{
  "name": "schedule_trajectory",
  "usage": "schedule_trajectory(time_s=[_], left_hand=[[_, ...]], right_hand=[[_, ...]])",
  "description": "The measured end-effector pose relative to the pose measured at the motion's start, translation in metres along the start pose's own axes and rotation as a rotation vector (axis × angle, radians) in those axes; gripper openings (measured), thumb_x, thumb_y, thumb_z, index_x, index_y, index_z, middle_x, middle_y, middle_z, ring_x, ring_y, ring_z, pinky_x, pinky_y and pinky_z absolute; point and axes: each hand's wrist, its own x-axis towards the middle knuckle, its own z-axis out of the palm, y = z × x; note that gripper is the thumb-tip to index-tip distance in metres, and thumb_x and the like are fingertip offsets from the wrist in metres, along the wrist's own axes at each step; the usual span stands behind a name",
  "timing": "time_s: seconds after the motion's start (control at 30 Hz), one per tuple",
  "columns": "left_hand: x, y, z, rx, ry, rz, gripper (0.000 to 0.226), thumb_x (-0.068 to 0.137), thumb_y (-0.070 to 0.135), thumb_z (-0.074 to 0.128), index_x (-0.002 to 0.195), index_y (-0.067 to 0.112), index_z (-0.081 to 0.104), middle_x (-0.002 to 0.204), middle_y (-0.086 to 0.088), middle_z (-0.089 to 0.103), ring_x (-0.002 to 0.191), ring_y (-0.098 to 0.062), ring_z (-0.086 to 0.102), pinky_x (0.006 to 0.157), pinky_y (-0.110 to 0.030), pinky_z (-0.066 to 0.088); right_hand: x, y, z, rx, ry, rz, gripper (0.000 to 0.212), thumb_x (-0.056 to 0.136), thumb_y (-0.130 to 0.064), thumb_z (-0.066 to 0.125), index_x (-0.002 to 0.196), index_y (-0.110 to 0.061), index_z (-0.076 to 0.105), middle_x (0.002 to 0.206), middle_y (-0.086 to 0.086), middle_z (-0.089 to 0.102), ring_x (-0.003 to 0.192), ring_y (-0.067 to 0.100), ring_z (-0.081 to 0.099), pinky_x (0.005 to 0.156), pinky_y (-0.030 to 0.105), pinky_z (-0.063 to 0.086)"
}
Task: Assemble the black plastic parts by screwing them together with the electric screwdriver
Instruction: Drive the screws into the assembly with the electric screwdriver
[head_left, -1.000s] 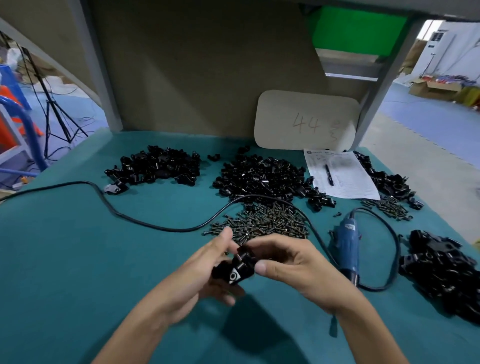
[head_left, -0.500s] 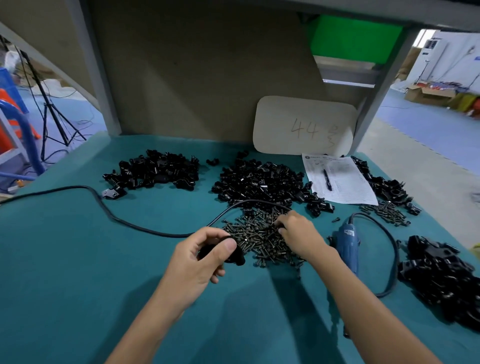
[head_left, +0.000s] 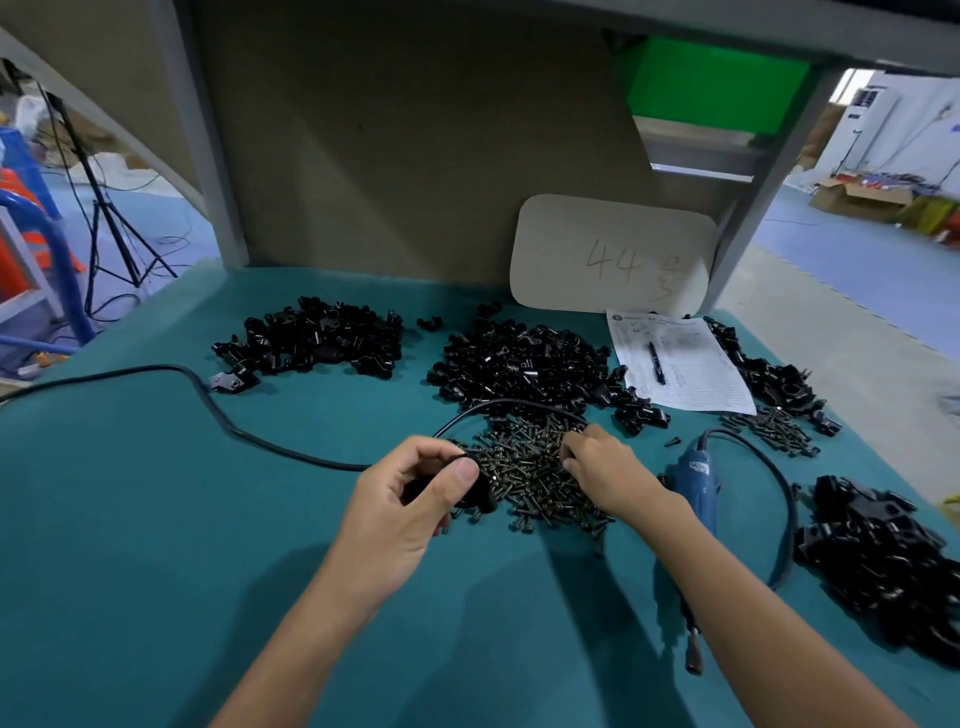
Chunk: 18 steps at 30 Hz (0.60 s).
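Observation:
My left hand (head_left: 410, 499) grips a black plastic part (head_left: 474, 496) just above the teal table, at the left edge of the big screw pile (head_left: 524, 467). My right hand (head_left: 605, 470) lies on the right side of that pile, its fingertips curled down and pinching at a screw; the screw itself is hidden under the fingers. To the right of my right forearm, the blue electric screwdriver (head_left: 695, 486) lies on the table with its bit pointing toward me.
Heaps of black parts lie at the back left (head_left: 317, 338), back centre (head_left: 519, 364), back right (head_left: 774, 376) and near right (head_left: 883, 561). A smaller screw pile (head_left: 774, 431), a paper with a pen (head_left: 685, 369), a "44" card (head_left: 613, 254) and the black cable (head_left: 208, 395) are also on the table (head_left: 130, 519).
My right hand let go of the part and reached forward into the screw pile. The left hand kept the part and moved it forward to the pile's edge.

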Motion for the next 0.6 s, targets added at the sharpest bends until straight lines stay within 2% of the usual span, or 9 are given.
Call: schedule_trajectory(time_s=[0.1, 0.17, 0.23, 0.3, 0.37, 0.5, 0.6], left_hand=[[-0.005, 0.0, -0.002, 0.115, 0.006, 0.047, 0.039, 0.076, 0.066, 0.067, 0.094, 0.032, 0.067, 0.076, 0.009, 0.065, 0.061, -0.009, 0.055, 0.058, -0.025, 0.048], [-0.009, -0.001, -0.005, 0.294, 0.035, 0.114, 0.045, 0.082, 0.072, 0.059, 0.104, 0.033, 0.062, 0.074, 0.006, 0.065, 0.058, -0.008, 0.052, 0.054, -0.026, 0.044], [-0.012, -0.002, -0.007, 0.487, 0.074, 0.193, 0.046, 0.085, 0.079, 0.049, 0.104, 0.038, 0.056, 0.07, 0.011, 0.06, 0.053, -0.006, 0.05, 0.048, -0.017, 0.037], [-0.013, 0.001, -0.006, 0.649, 0.097, 0.275, 0.04, 0.087, 0.083, 0.04, 0.101, 0.045, 0.048, 0.076, 0.022, 0.059, 0.061, -0.004, 0.056, 0.052, -0.016, 0.038], [-0.014, 0.004, -0.004, 0.733, 0.108, 0.342, 0.041, 0.089, 0.083, 0.035, 0.102, 0.045, 0.043, 0.087, 0.028, 0.059, 0.073, 0.0, 0.058, 0.058, -0.014, 0.041], [-0.016, 0.013, 0.002, 0.816, 0.128, 0.456, 0.037, 0.095, 0.076, 0.032, 0.103, 0.041, 0.043, 0.072, 0.027, 0.051, 0.072, 0.008, 0.054, 0.054, -0.011, 0.036], [-0.017, 0.017, 0.004, 0.824, 0.103, 0.466, 0.034, 0.095, 0.073, 0.034, 0.103, 0.041, 0.041, 0.075, 0.028, 0.052, 0.075, 0.009, 0.053, 0.057, -0.011, 0.038]], right_hand=[[-0.005, -0.003, -0.01, 0.016, 0.069, 0.001, 0.016, 0.109, -0.023, 0.047, 0.111, -0.011, 0.057, 0.107, 0.007, 0.052, 0.089, 0.027, 0.053, 0.079, 0.038, 0.044], [-0.014, -0.012, -0.026, 0.144, 0.173, 0.002, 0.015, 0.108, -0.025, 0.049, 0.109, -0.013, 0.059, 0.101, 0.004, 0.062, 0.087, 0.025, 0.06, 0.078, 0.039, 0.05], [-0.033, -0.029, -0.045, 0.551, 0.215, -0.005, 0.008, 0.103, -0.023, 0.06, 0.102, -0.017, 0.066, 0.09, 0.001, 0.07, 0.081, 0.02, 0.068, 0.075, 0.037, 0.059], [-0.06, -0.055, -0.064, 1.06, 0.138, -0.103, 0.004, 0.096, -0.017, 0.07, 0.097, -0.016, 0.074, 0.085, 0.003, 0.074, 0.077, 0.017, 0.07, 0.071, 0.03, 0.06], [-0.087, -0.076, -0.076, 1.331, 0.069, -0.199, 0.007, 0.089, -0.019, 0.075, 0.093, -0.015, 0.079, 0.084, 0.004, 0.074, 0.076, 0.016, 0.068, 0.07, 0.025, 0.057], [-0.118, -0.102, -0.084, 1.479, 0.009, -0.254, 0.012, 0.082, -0.019, 0.075, 0.089, -0.01, 0.08, 0.079, 0.006, 0.07, 0.071, 0.015, 0.065, 0.063, 0.025, 0.056], [-0.124, -0.105, -0.089, 1.498, -0.012, -0.253, 0.014, 0.08, -0.019, 0.074, 0.087, -0.009, 0.079, 0.078, 0.008, 0.07, 0.071, 0.016, 0.064, 0.062, 0.025, 0.056]])
